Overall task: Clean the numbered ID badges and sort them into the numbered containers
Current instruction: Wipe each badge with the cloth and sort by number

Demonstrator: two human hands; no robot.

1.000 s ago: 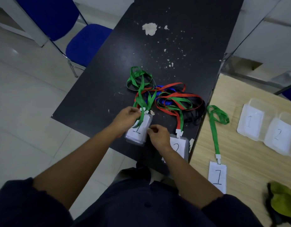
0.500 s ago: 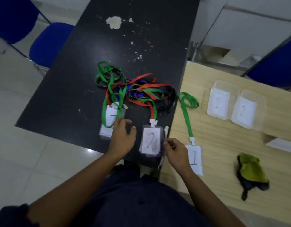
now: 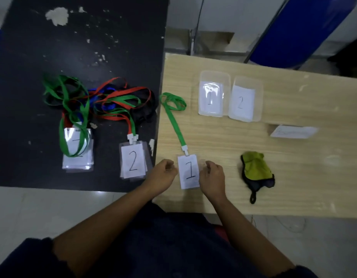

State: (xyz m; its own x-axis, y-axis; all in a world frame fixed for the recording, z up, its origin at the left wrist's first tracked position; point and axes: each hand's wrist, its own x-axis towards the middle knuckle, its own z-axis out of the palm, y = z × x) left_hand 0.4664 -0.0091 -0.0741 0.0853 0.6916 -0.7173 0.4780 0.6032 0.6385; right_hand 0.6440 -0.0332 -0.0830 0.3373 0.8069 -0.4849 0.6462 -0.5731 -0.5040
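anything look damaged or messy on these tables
The black table has a pale chipped patch near its far edge, with flecks scattered nearer. The lanyards on it lie in one tangled heap.

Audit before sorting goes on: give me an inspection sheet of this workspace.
Surface: black table, paint chipped; wooden table beside it.
Job's things: badge 1 with green lanyard on wooden table; badge 2 and badge stack on black table, their lanyards tangled; container 1 and container 2 side by side on wooden table.
Clutter: cloth, paper card.
Hands: left hand and right hand flank badge 1, fingers curled; grip unclear.
Cables: perhaps a thin wire on floor.
Surroundings: blue chair.
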